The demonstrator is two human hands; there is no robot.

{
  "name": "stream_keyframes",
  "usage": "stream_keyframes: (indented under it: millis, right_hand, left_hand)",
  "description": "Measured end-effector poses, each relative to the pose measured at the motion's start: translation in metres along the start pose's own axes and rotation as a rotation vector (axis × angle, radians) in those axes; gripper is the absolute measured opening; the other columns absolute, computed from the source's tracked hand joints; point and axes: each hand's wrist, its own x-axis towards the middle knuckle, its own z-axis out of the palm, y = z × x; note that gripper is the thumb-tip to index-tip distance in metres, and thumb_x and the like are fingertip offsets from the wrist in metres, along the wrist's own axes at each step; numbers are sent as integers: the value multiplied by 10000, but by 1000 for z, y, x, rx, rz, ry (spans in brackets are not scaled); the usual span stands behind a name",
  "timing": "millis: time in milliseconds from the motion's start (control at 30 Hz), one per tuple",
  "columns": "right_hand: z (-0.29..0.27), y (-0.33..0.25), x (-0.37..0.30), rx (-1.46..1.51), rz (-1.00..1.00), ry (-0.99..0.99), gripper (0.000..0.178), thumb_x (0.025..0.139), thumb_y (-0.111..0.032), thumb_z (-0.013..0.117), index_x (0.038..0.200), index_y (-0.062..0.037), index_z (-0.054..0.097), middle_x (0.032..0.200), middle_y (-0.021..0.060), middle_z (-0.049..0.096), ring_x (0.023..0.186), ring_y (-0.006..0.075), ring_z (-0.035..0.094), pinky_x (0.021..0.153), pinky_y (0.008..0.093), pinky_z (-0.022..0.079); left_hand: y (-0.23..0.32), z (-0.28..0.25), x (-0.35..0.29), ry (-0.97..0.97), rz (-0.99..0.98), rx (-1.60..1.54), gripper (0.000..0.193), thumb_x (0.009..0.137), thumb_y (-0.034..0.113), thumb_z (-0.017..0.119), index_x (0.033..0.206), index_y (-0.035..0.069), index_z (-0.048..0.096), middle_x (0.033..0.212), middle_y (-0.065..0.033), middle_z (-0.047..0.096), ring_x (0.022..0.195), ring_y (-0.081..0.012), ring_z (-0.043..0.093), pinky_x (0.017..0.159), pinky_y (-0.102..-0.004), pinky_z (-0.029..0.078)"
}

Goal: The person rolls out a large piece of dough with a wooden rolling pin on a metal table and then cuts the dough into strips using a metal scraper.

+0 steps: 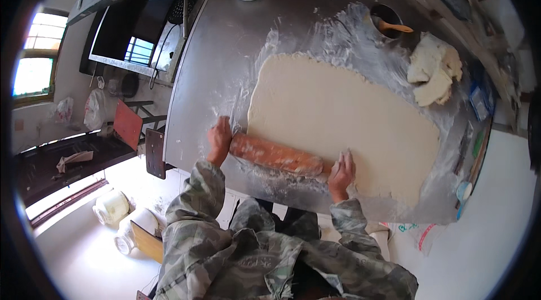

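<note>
On dough sheet, rolling pin

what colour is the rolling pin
Reddish-orange wood, dusted with flour: the rolling pin, seen in the head view.
</note>
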Motion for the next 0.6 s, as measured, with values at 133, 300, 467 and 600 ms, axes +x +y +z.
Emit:
stream_keyframes:
  millis: [133, 300, 467, 600]
  right_hand:
    - [28, 30, 92, 16, -35, 79, 392, 975, -207, 454, 1239, 50, 588, 1308, 261, 554, 1126, 443, 557, 946, 492, 446]
    - [4, 22, 28, -39, -37, -120, 432, 966, -223, 454, 1270, 62, 566, 1343, 241, 538, 1219, 412, 524, 1017, 475, 422]
    - [37, 46, 107, 17, -21, -18, 434, 983, -230, 444, 1276, 65, 566, 1359, 238, 536, 1218, 401, 537, 1026, 467, 423]
    - [73, 82, 248, -108, 17, 216, 416, 1014, -261, 424, 1171, 58, 640, 1249, 239, 614, 1118, 400, 601, 951, 432, 493]
  left_hand:
    - [42, 14, 102, 79, -33, 0, 92, 928, 160, 499, 959, 126, 579, 904, -153, 647, 700, -396, 632, 564, -495, 492]
    - [20, 13, 32, 9, -9, -112, 155, 949, 180, 481, 1037, 149, 605, 935, -124, 657, 690, -407, 632, 570, -516, 482]
    - [39, 25, 119, 66, 19, -61, 125, 931, 160, 501, 1020, 132, 585, 895, -133, 655, 671, -405, 622, 561, -525, 479]
    - [89, 41, 266, 154, 145, -102, 117, 948, 152, 472, 988, 110, 574, 872, -172, 626, 719, -422, 611, 596, -524, 483]
